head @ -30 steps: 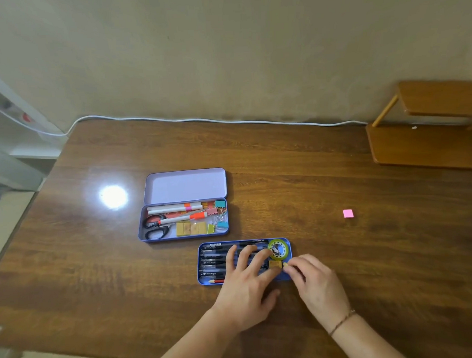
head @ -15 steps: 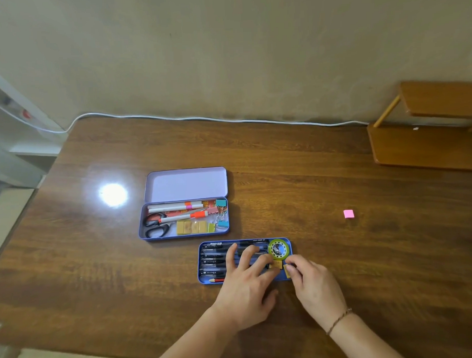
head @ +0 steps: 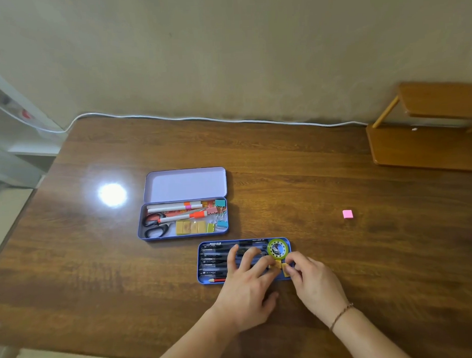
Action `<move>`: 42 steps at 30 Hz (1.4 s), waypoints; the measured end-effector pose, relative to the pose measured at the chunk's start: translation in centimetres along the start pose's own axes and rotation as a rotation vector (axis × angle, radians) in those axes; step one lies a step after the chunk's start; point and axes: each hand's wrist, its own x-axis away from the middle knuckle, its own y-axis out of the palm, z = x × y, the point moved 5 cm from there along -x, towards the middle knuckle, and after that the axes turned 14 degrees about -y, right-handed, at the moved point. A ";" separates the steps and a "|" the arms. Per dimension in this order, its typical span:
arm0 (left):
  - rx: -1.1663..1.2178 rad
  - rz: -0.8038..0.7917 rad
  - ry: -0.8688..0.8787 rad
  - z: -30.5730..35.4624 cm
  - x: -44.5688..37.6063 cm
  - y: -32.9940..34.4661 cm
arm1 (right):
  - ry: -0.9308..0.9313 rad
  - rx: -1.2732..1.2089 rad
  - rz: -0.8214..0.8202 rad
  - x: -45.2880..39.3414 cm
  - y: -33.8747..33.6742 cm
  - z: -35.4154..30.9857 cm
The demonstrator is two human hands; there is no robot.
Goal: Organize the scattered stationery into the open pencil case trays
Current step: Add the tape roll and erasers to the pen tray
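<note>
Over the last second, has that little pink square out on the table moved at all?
No. The pink square lies in the same spot on the table, right of the open pencil case; neither hand touches it.

The left hand (head: 246,283) lies flat with fingers spread over the blue tray (head: 203,277); the right hand (head: 312,279) curls its fingertips at the tray's right end.
</note>
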 end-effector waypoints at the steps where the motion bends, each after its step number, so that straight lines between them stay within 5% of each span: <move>1: -0.002 0.002 0.009 0.0 0.1 0.1 | -0.011 -0.022 0.008 0.0 -0.5 0.1; 6: -0.021 0.002 0.029 0.2 0.1 0.4 | 0.168 0.009 0.405 -1.5 -6.9 5.8; 9: -0.012 -0.011 0.007 0.1 0.3 0.6 | 0.342 0.044 0.227 -3.3 -8.7 10.4; 13: 0.054 0.011 -0.052 0.0 0.6 0.5 | 0.344 0.026 0.133 -3.7 -8.9 12.2; 19: 0.070 0.076 -0.128 -0.5 0.4 0.5 | 0.022 -0.128 0.262 -0.8 -5.9 5.1; 26: 0.020 0.059 -0.098 -0.5 0.2 1.1 | 0.406 -0.758 0.190 1.7 0.8 2.5; 35: -0.010 -0.029 -0.072 -0.5 0.5 1.3 | 0.351 -0.704 0.167 1.8 0.3 1.9; 42: 0.111 0.063 -0.175 -0.9 0.9 0.7 | 0.325 -0.610 0.237 2.6 -0.4 1.4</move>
